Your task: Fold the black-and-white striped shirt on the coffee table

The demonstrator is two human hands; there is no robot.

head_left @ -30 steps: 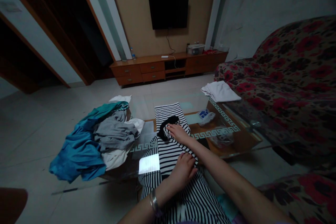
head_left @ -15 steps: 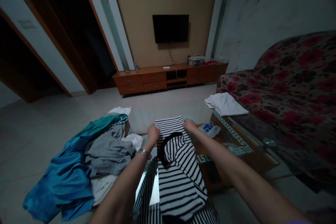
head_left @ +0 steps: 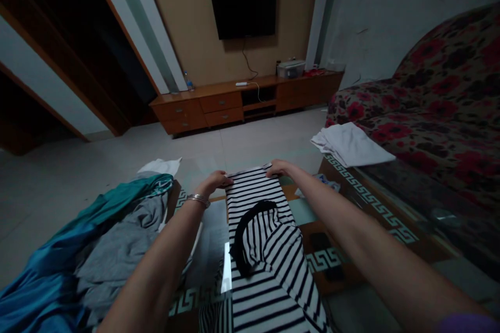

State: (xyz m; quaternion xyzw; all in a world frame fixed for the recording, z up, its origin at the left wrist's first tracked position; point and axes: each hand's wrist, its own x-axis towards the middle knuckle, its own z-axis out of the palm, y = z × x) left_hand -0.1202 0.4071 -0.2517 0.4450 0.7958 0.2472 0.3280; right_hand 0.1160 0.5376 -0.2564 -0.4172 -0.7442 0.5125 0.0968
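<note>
A black-and-white striped garment (head_left: 269,255) with a black collar lies lengthwise on a glass coffee table (head_left: 367,203) in front of me. My left hand (head_left: 215,180) grips its far left corner, and a metal bracelet sits on that wrist. My right hand (head_left: 280,167) grips the far right corner. Both arms stretch forward over the garment.
A heap of teal, grey and white clothes (head_left: 89,250) lies on the table's left side. A folded white cloth (head_left: 351,144) rests at the far right corner. A floral sofa (head_left: 437,99) stands to the right. A wooden TV cabinet (head_left: 242,101) and a wall TV are beyond.
Both hands went from pressing the near and middle parts of the striped garment to its far edge, where they now hold the two corners. The view moved closer over the table.
</note>
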